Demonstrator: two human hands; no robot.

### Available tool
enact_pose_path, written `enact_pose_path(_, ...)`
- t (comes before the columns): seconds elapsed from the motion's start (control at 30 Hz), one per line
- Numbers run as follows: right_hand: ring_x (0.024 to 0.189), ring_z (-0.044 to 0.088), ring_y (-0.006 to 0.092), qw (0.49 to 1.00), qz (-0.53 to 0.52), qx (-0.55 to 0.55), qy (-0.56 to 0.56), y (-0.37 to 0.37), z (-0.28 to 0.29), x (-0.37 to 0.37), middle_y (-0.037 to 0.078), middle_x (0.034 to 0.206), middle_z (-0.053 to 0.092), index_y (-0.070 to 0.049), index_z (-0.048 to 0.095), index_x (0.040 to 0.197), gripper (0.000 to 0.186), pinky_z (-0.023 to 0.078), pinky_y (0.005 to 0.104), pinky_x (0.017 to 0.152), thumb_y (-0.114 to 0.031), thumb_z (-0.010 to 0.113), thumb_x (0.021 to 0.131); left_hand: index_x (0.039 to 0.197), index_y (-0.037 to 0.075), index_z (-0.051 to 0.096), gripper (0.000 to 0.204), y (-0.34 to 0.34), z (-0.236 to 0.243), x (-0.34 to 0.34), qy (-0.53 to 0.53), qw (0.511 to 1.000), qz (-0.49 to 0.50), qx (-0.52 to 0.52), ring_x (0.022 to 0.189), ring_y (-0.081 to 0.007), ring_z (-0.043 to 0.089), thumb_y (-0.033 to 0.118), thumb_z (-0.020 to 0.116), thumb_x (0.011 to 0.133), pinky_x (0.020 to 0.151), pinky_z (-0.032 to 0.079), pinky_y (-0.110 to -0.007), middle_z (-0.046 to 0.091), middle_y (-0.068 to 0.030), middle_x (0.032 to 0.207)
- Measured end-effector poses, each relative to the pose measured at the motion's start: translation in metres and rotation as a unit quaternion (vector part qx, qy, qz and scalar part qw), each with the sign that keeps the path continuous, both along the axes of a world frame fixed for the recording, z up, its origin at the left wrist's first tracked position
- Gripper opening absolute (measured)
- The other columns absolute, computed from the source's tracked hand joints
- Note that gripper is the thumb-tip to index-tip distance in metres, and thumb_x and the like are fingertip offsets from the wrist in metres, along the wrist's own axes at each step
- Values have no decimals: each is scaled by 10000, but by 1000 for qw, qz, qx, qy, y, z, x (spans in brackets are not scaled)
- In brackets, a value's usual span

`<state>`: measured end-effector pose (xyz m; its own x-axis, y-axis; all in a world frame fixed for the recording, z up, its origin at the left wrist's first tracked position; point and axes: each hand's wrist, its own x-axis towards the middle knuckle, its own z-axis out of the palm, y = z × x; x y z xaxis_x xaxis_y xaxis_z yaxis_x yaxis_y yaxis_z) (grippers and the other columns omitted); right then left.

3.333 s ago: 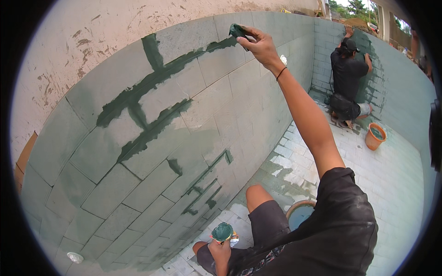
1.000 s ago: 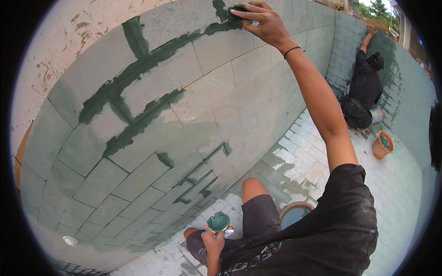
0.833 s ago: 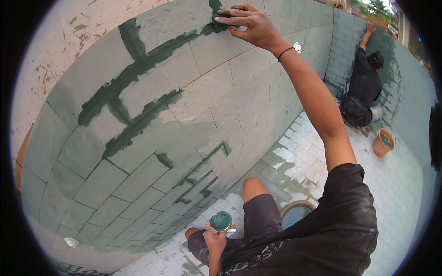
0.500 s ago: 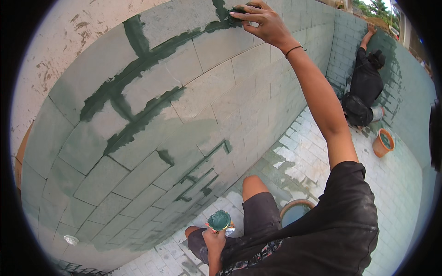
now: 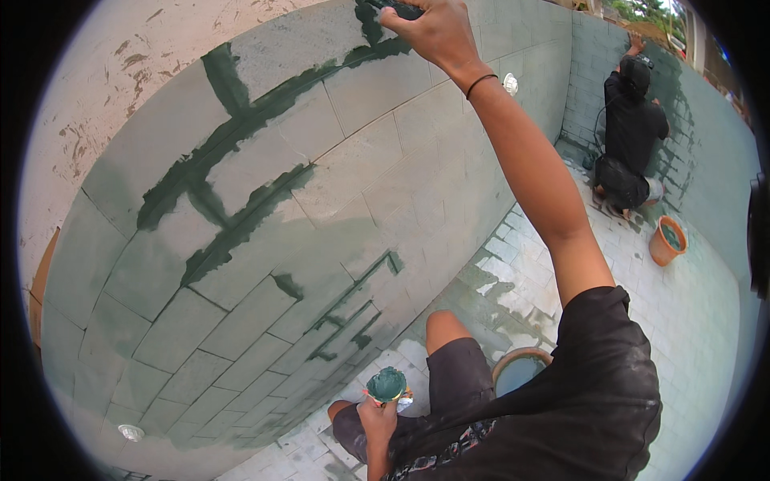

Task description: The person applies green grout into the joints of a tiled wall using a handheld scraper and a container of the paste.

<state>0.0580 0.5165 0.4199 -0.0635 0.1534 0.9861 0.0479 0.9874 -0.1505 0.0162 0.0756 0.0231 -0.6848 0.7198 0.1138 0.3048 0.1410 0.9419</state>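
Note:
My right hand (image 5: 437, 34) is raised to the upper edge of the tiled wall (image 5: 353, 208). Its fingers close around a dark piece (image 5: 395, 10) smeared with green paste, mostly cut off by the frame's top; its exact kind is unclear. The piece lies over a vertical joint, beside a dark green band of grout (image 5: 293, 84) running along the tile seams. Low in front of my body, my left hand (image 5: 377, 419) grips a small cup (image 5: 387, 385) filled with the same green grout.
An orange bucket (image 5: 667, 240) with green contents stands on the pale tiled floor (image 5: 529, 264). Another round tub (image 5: 520, 373) is partly hidden by my shirt. A co-worker in black (image 5: 634, 132) kneels at the far wall. White round fittings (image 5: 131, 433) protrude from my wall.
My right hand has moved up and left with the dark piece, onto the vertical joint. The left hand still holds the cup. The co-worker's head and body have shifted.

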Motion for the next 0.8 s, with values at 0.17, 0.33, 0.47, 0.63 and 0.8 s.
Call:
enact_pose_path(0.17, 872, 685, 369, 998, -49, 29, 13, -7, 17, -16, 222, 912, 709, -28, 761, 1051, 340, 548, 424, 794, -264, 659, 829, 1015, -44, 726, 182, 3, 3, 0, 21, 1000, -17, 5, 768, -114, 698, 73, 711, 876, 680, 516, -290, 757, -116, 816)
enact_pose_path(0.33, 908, 680, 371, 993, -91, 52, 46, -7, 8, -27, 226, 931, 713, -9, 758, 1043, 334, 543, 432, 818, -247, 677, 824, 1028, -42, 727, 197, -3, -13, -5, 24, 1000, -9, 7, 791, -129, 710, 68, 710, 865, 703, 526, -299, 762, -118, 851)
enact_pose_path(0.47, 874, 672, 382, 990, -104, 82, 40, -9, -5, -29, 231, 906, 703, 3, 757, 1035, 329, 542, 441, 801, -240, 690, 822, 1025, -41, 730, 202, -6, -7, -6, 27, 1000, 5, -13, 798, -144, 719, 74, 707, 860, 724, 531, -303, 762, -120, 860)
enact_pose_path(0.63, 830, 660, 378, 991, -120, 52, -27, -19, -22, -20, 224, 841, 680, -1, 759, 1032, 324, 535, 448, 783, -241, 700, 822, 989, -43, 729, 182, -8, -7, -9, -5, 1000, -17, 9, 771, -129, 706, 90, 699, 868, 698, 522, -303, 755, -121, 829)
enact_pose_path(0.8, 872, 679, 318, 983, -168, -16, -78, -14, -36, -14, 171, 958, 714, -76, 782, 1060, 344, 550, 384, 805, -292, 707, 804, 959, -51, 725, 166, -6, 1, -7, -6, 1000, -26, 10, 762, -109, 687, 88, 698, 871, 678, 514, -303, 749, -109, 801)
